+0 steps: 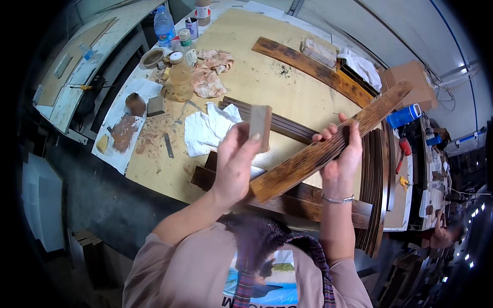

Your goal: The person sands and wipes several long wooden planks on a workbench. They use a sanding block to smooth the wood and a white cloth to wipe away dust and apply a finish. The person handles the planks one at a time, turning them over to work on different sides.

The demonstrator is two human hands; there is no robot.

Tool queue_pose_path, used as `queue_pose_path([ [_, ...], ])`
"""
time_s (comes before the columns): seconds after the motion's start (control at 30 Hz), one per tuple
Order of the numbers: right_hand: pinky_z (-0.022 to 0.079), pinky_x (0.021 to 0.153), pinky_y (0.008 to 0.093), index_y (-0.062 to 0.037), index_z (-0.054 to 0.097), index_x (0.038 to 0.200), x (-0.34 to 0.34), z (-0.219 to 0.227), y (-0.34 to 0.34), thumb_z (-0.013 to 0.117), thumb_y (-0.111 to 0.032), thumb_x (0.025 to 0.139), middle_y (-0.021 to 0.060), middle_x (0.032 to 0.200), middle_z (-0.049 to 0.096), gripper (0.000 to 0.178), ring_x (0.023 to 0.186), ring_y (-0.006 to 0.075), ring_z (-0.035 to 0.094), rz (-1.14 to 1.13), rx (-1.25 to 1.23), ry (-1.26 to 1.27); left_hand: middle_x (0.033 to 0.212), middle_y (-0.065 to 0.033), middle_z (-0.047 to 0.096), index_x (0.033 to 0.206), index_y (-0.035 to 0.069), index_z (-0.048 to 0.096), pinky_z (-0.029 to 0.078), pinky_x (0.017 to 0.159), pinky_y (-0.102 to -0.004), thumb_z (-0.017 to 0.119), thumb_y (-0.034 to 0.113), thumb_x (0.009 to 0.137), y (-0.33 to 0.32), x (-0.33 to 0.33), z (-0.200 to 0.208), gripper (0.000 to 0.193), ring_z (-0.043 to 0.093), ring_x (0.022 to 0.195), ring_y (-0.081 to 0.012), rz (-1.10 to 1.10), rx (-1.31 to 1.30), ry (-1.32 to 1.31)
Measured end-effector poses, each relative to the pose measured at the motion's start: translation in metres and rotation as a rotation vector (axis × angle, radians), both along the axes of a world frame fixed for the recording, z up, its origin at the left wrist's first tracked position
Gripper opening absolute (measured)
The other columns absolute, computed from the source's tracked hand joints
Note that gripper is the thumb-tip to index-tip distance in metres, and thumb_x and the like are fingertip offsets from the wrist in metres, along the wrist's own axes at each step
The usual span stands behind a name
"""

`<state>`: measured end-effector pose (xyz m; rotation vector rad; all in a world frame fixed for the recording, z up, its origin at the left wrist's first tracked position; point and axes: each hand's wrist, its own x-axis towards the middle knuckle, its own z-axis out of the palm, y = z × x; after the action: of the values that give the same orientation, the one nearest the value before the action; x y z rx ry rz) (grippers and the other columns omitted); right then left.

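Note:
My left hand (232, 167) is closed around a small block (260, 123) with a grey face and brown sides, resembling a sanding block, raised above the table. With my right hand (346, 156) I grip a long brown wooden plank (308, 160) with dark, burnt-looking grain. It slants from near my left wrist up to the far right, tilted over the table. Below it lie other dark wooden planks (295, 205). Beyond my left hand are a crumpled white cloth (203, 131) and a grooved dark board (280, 123), partly hidden by the block.
Many thin dark boards (374, 190) are stacked at the right. A mottled plank (308, 64) lies at the back. Far left stand a water bottle (164, 25) and a jar (179, 79), near stained rags (210, 77). A red mallet (404, 148) lies right.

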<state>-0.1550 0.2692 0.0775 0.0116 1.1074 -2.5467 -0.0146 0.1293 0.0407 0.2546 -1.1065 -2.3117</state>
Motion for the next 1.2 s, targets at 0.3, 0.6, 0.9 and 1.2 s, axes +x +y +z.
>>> queue_pose_path([
  [0.3, 0.044, 0.065, 0.0372, -0.0080, 0.049, 0.112, -0.048, -0.010, 0.048, 0.043, -0.040, 0.102, 0.0053, 0.076, 0.045, 0.034, 0.066, 0.0173, 0.045, -0.128, -0.153, -0.096, 0.091, -0.0117, 0.059, 0.107, 0.001, 0.061, 0.051, 0.068, -0.0339, 0.078, 0.014, 0.067, 0.017, 0.024, 0.017, 0.045, 0.061, 0.078, -0.0240, 0.146, -1.261, 0.103],
  [0.6, 0.044, 0.064, 0.0384, -0.0099, 0.049, 0.113, -0.051, -0.006, 0.049, 0.041, -0.039, 0.103, 0.0053, 0.077, 0.045, 0.032, 0.065, 0.0180, 0.045, -0.169, -0.115, -0.066, 0.095, -0.0109, 0.059, 0.106, 0.000, 0.062, 0.048, 0.075, -0.0296, 0.075, 0.006, 0.069, 0.016, 0.022, 0.026, 0.039, 0.059, 0.082, -0.0222, 0.149, -1.283, 0.013],
  [0.9, 0.054, 0.082, 0.0476, -0.0101, 0.052, 0.130, -0.055, -0.005, 0.060, 0.058, -0.027, 0.097, 0.0087, 0.093, 0.061, 0.038, 0.083, 0.0245, 0.062, 0.041, -0.219, 0.100, 0.105, -0.0079, 0.060, 0.117, -0.007, 0.056, 0.049, 0.083, -0.0280, 0.068, 0.002, 0.081, -0.010, 0.019, -0.013, 0.039, 0.059, 0.092, -0.0134, 0.124, -0.479, -0.193],
  [1.2, 0.055, 0.074, 0.0378, -0.0013, 0.055, 0.101, -0.103, -0.023, 0.103, 0.057, -0.008, 0.094, 0.0117, 0.088, 0.057, 0.010, 0.078, 0.0254, 0.059, -0.140, -0.355, -0.180, 0.114, -0.0136, 0.060, 0.125, -0.010, 0.049, 0.044, 0.093, -0.0286, 0.061, 0.010, 0.086, -0.011, 0.026, -0.017, 0.045, 0.058, 0.102, -0.0155, 0.086, -0.139, -0.092],
])
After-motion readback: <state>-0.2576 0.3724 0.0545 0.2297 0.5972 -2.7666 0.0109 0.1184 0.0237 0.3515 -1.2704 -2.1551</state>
